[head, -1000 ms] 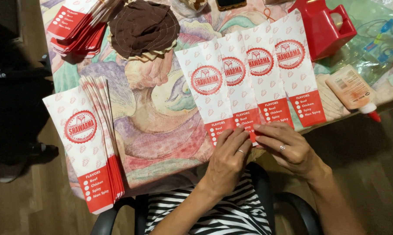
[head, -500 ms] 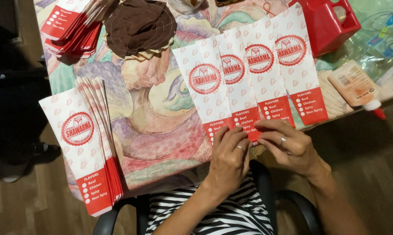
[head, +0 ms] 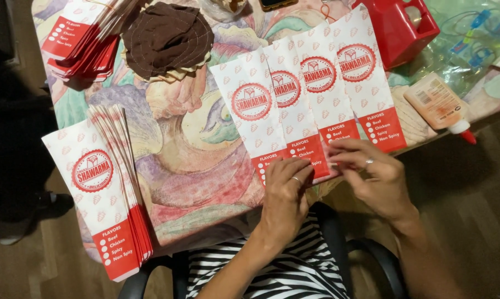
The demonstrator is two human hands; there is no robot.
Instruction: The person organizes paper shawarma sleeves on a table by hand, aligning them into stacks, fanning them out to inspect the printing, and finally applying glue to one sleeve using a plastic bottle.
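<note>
Your left hand (head: 286,185) lies flat, fingers together, pressing down on the red bottom end of the nearest paper bag in the fan of bags (head: 311,88). Your right hand (head: 374,177) pinches the bottom edge of the neighbouring bag between thumb and fingertips, just right of the left hand; the two hands almost touch. The fan is four long white bags with round red marks, overlapping and spreading from the near table edge, in front of you, away to the far right.

They rest on a table (head: 189,138) under a cloth with swirling pastel patterns. At the near left lies a stack of the same bags (head: 103,188), hanging a little over the edge. At the far left is another pile (head: 84,39), and beside it a brown round cloth (head: 167,36). Far right stands a red box (head: 399,27). Right of the fan lies a glue bottle (head: 438,105) with a red tip, on its side.
</note>
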